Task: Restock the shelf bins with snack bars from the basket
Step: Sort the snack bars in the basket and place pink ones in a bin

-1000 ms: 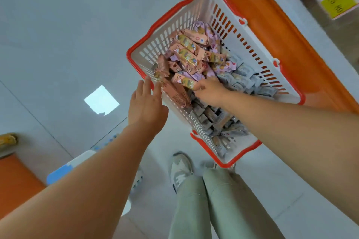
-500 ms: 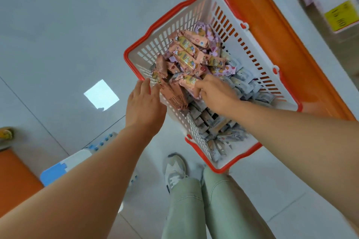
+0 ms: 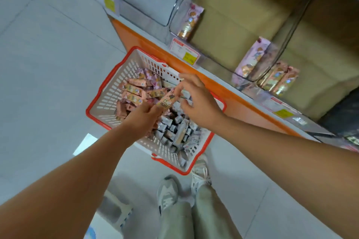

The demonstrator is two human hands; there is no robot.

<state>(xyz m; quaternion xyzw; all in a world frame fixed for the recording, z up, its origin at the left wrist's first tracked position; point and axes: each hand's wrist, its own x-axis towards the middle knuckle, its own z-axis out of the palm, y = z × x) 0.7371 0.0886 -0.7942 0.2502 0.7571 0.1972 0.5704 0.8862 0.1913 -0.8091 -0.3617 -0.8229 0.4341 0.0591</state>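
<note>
Two hands meet above the basket (image 3: 108,91), both on one pink snack bar (image 3: 166,101). The left hand (image 3: 142,116) has its grip closed round the bar's near end, fingers curled about it. The right hand (image 3: 198,103) keeps a narrow grip, thumb and forefinger pinching the far end while its other fingers hang loosely spread. The bar is tilted and sits just over the heap in the basket.

The basket, white mesh with a red rim, stands on the tiled floor (image 3: 48,64), right against the orange base (image 3: 242,106) of the shelf. Inside it, pink-wrapped bars (image 3: 134,87) are piled at the far end and silver-wrapped bars (image 3: 174,132) at the near end (the two sorts meet under the hands).

Above the base runs a row of clear shelf bins (image 3: 289,31), with much of their tan bottoms showing. One bar (image 3: 191,20) stands against the left wall of the middle bin. A lilac-wrapped bar (image 3: 250,60) leans at that bin's right front corner. A few more bars (image 3: 279,79) stand just beyond the divider in the next bin. Price tags (image 3: 184,51) with yellow patches are fixed along the shelf edge, their print too blurred to read.

Below the basket are the person's grey sneakers (image 3: 167,194) and pale green trousers (image 3: 194,217).
</note>
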